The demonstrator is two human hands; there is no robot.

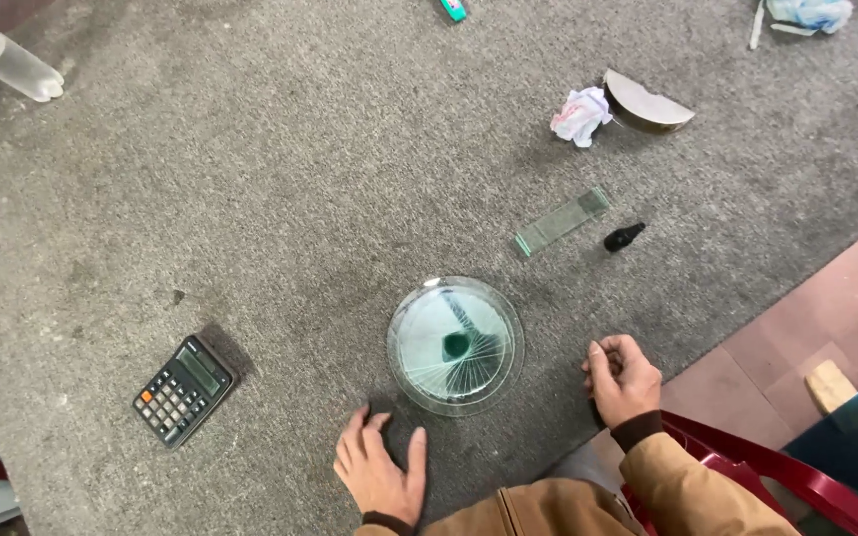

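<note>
Hands down on the grey bench (250,179): left hand (381,467) flat, grip spread; right hand (623,379) loosely curled, holding nothing. Stacked round glass discs (455,345) sit between them, calculator (184,389) well left.

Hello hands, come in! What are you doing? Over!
Left hand flat on the grey mat, empty. Right hand curled, off the glass discs. Discs stacked between both hands. Nothing blocking; calculator off left.

Black calculator (184,390) lying tilted on grey felt, far left of the hands, small greenish screen (201,368) at its upper end, pale keys below. No packages, labels, signs.
</note>
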